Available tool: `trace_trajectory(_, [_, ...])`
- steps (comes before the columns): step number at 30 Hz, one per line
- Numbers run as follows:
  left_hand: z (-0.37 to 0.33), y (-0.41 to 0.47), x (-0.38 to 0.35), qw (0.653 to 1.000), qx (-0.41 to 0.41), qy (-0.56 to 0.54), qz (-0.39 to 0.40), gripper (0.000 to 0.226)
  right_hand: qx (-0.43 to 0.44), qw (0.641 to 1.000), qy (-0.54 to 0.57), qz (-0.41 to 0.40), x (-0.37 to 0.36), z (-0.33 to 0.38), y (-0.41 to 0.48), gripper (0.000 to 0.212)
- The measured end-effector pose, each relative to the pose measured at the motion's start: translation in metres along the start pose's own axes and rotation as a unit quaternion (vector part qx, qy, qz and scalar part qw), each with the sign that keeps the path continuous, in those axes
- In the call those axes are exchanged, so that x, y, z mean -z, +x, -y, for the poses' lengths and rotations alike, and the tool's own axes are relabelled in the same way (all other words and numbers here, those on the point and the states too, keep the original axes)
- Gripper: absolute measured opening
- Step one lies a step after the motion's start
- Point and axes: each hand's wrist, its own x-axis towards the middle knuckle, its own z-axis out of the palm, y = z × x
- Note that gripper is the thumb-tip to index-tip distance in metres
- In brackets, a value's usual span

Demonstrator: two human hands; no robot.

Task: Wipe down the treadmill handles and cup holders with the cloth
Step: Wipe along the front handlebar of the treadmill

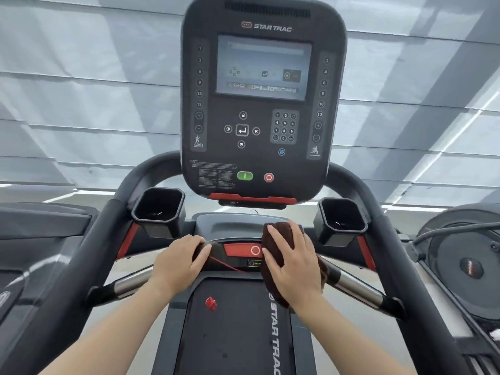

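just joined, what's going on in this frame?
A person stands on a treadmill, wiping its front bar. The right hand presses a dark brown cloth onto the bar just right of the red stop button. The left hand grips the bar on the other side of the button. Neither hand is at the left cup holder or the right cup holder. A red clip hangs on a cord over the belt.

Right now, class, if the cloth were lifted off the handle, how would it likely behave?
Probably floppy: the cloth drapes over the handle and sags below the right hand. Likely light and not slippery; it looks like soft, fuzzy fabric.
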Motion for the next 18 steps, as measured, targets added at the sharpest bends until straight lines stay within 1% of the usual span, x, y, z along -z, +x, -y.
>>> trace_trajectory(3, [0.033, -0.025, 0.008, 0.999, 0.037, 0.02, -0.021, 0.025, 0.05, 0.998, 0.002, 0.038, -0.011, 0.028, 0.008, 0.043])
trace_trajectory(6, [0.06, -0.04, 0.016, 0.998, 0.066, 0.017, 0.002, 0.033, 0.078, 0.995, 0.007, 0.066, -0.027, 0.067, 0.015, 0.043])
trace_trajectory(8, [0.068, -0.044, 0.016, 0.996, 0.085, -0.007, 0.007, 0.038, 0.095, 0.992, 0.004, 0.088, -0.037, 0.089, 0.017, 0.043])
trace_trajectory(12, [0.07, -0.043, 0.008, 0.994, 0.101, -0.018, -0.029, 0.039, 0.124, 0.986, 0.009, 0.109, -0.042, 0.098, 0.017, 0.045])
trace_trajectory(15, [0.075, -0.043, 0.007, 0.995, 0.093, -0.028, -0.037, 0.044, 0.111, 0.99, 0.007, 0.085, -0.04, 0.088, 0.017, 0.045])
trace_trajectory(18, [0.079, -0.043, 0.008, 0.996, 0.083, -0.03, -0.025, 0.045, 0.048, 0.997, 0.019, 0.055, -0.045, 0.09, 0.02, 0.042])
